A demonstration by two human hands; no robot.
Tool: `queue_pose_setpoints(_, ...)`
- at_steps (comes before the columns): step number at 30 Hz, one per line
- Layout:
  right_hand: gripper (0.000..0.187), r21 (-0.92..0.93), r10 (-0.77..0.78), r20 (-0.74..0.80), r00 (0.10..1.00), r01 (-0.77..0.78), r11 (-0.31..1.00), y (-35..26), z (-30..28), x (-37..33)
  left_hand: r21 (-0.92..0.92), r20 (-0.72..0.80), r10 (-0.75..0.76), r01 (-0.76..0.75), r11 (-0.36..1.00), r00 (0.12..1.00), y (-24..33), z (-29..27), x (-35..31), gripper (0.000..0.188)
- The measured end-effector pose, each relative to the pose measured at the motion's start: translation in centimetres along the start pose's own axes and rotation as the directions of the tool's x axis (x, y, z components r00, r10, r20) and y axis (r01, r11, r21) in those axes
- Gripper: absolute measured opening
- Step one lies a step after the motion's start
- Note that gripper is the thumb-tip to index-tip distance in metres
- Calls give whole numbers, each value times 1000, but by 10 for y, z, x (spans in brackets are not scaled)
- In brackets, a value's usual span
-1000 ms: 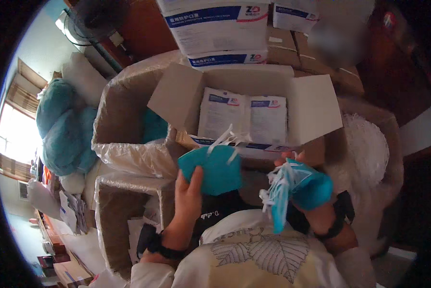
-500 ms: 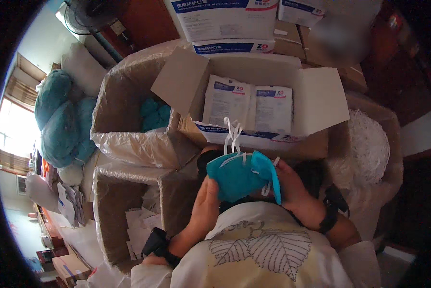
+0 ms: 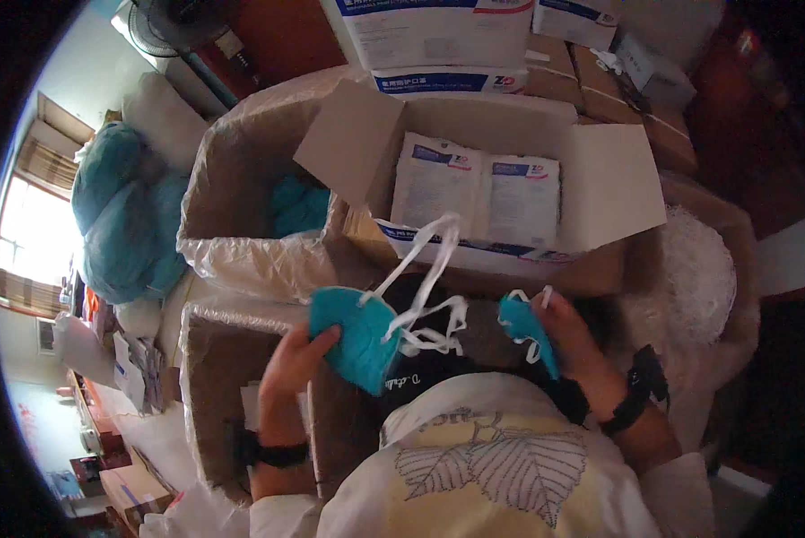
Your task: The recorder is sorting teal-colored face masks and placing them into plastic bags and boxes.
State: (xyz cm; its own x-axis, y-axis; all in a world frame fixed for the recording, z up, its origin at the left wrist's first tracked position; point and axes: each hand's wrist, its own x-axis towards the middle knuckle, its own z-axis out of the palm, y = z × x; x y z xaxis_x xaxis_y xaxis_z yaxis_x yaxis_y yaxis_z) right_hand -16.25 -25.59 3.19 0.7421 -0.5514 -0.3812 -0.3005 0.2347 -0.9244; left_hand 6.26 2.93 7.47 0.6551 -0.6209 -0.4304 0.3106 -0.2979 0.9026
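Note:
My left hand [image 3: 287, 366] grips a teal cup-shaped face mask [image 3: 356, 339] by its left side, thumb on its face. White elastic straps [image 3: 431, 264] swing out from that mask to the right, slightly blurred. Over to the right, my right hand [image 3: 571, 342] is closed on a second teal face mask [image 3: 521, 321], seen nearly edge-on with white straps around it. The two masks are apart, both held above my lap. Part of the right hand's fingers is hidden behind its mask.
Ahead stands an open carton [image 3: 613, 184] with white printed packets [image 3: 435, 184] inside. Plastic-lined cartons are at left: the farther one [image 3: 250, 255] holds teal masks [image 3: 295, 206], the nearer [image 3: 207, 359] has pale pieces. White stringy material [image 3: 700, 269] fills a container at right.
My left hand has moved left with one mask, separating it from the mask in my right hand. Earlier both hands were together at the masks. The view has shifted slightly.

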Motion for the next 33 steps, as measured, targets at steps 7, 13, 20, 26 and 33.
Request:
queue_pose_setpoints(7,17,-112,-148,-78,986,139,984,-19,-11,-1,510,64,-157,103,854,985,31,-44,-27,27)
queue_pose_setpoints(13,20,215,-98,-164,982,133,968,-52,12,-14,496,61,29,-56,866,998,46,-21,-29,27)
queue_pose_setpoints(20,21,124,-347,-176,921,370,921,-66,67,2,206,-19,189,-181,962,982,31,76,-1,32)
queue_pose_setpoints(26,19,262,-176,-230,957,235,936,-51,80,14,-147,-186,213,-241,959,959,2,123,6,37)
queue_pose_setpoints(33,22,81,-291,-182,939,309,948,-50,86,7,-243,-193,195,-239,940,962,-15,125,15,33)
